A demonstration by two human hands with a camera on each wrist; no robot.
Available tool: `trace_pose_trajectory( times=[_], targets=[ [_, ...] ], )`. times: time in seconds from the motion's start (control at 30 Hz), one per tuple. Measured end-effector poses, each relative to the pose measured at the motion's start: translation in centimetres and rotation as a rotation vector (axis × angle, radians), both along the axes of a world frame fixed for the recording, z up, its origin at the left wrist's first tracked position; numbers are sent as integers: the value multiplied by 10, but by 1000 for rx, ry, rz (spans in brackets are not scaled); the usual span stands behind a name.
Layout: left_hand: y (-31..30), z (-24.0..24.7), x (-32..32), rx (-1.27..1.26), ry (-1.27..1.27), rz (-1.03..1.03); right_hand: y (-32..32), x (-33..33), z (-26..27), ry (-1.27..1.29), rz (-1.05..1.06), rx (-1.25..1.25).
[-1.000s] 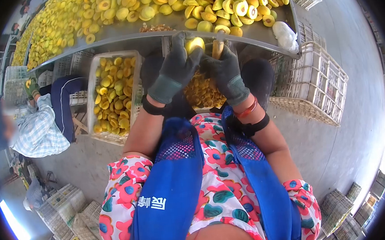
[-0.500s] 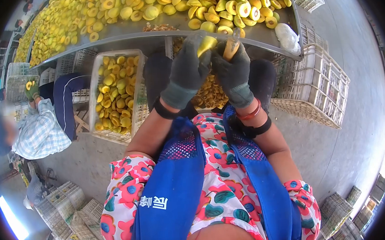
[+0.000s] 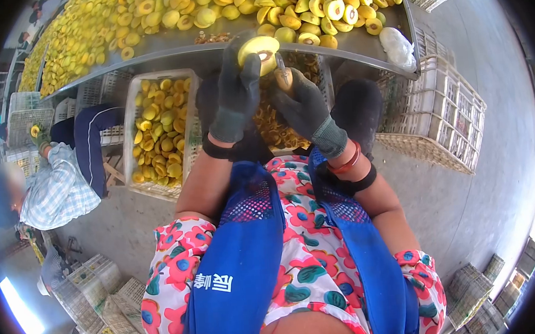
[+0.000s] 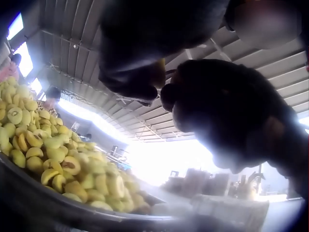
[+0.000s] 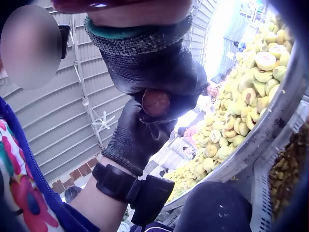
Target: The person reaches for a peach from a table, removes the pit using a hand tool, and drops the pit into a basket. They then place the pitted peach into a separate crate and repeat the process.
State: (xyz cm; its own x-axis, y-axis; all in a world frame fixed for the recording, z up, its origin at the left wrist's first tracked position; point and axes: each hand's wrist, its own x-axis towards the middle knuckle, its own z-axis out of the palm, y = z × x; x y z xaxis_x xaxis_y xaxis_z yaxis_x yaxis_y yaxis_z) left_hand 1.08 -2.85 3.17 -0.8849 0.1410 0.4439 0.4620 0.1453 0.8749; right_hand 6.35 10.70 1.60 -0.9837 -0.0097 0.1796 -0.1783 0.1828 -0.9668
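Observation:
My left hand [image 3: 233,98], in a dark coated glove, holds up a yellow fruit half [image 3: 250,46] over the table's near edge. The half's cut face shows, with a reddish centre and a pale spot. My gloved right hand [image 3: 310,105] grips a short pitting tool by its wooden handle [image 3: 284,81]. The tool's metal tip [image 3: 280,62] points up, right beside the fruit. In the right wrist view the round end of the wooden handle [image 5: 157,102] sticks out of the right fist. Only a sliver of fruit [image 4: 158,72] shows between the dark gloves in the left wrist view.
Heaped fruit halves [image 3: 169,6] cover much of the steel table [image 3: 148,58]. A crate of fruit [image 3: 160,137] stands left; a bin of brown scraps [image 3: 284,135] sits between the knees. White crates [image 3: 431,115] stand right, below a plastic bag [image 3: 397,47]. Another person [image 3: 57,181] sits left.
The fruit has turned from its rounded skin side to its cut face and moved left and up with my left hand. My right hand has drawn lower, the tool with it.

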Motion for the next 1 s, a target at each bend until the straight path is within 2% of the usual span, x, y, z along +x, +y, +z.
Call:
trace_pose_trajectory(
  times=[0.1,0.27,0.4,0.5,0.6,0.7,0.77,0.9,1.0],
  targets=[
    [1,-2,2,-152,120,26,-4,-1,-8,-119,-17,-125],
    [11,-14,3,-20,183,-12,-7,2,-5,-121,-39,-130],
    [12,-15,3,-18,198,-25,-9,1,-5,25,-86,33],
    [12,-15,6,59,136,-41,-7,0,-3,-20,-40,5],
    [11,-19,4,-27,175,-30,-8,1,-6,-34,-47,95],
    [10,-17,2,-30,140,-65,-9,2,-2,-58,49,-216],
    [10,-16,5,19,91,-86,-7,4,3,-166,117,-308],
    [3,-9,5,99,16,-216,16,7,20,-540,479,-627],
    [-1,-9,1,84,76,-302,23,8,24,-585,601,-656]
  ],
)
